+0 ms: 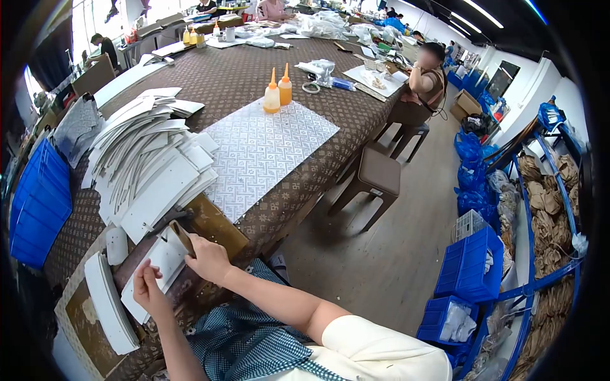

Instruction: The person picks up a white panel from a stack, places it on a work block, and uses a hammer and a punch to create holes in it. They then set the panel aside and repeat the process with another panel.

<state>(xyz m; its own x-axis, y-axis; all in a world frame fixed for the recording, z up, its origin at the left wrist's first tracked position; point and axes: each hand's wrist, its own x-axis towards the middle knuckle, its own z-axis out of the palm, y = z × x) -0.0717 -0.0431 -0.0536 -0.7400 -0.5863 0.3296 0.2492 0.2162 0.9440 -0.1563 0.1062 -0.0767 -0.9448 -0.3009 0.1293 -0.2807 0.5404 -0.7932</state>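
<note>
My right hand (pixel 210 259) is closed around a brown, flat, wooden-looking tool (pixel 182 239), whose exact kind I cannot make out. The tool is tilted over a white flat piece (pixel 166 257) on the work surface. My left hand (pixel 149 289) hovers at the near side of that piece with its fingers curled together; anything in them is too small or hidden to name. Left of it lies a stack of curved white strips (pixel 109 305) on a brown board (pixel 86 324). A small white cylinder (pixel 117 246) is near the top of these strips.
A large fanned pile of white pieces (pixel 140 165) lies ahead. Two orange-tipped bottles (pixel 272 100) stand on a patterned sheet (pixel 273 143). A blue bin (pixel 41 200) is at left. Stools (pixel 379 171), blue crates (pixel 467 263) and a seated person (pixel 427 82) are at right.
</note>
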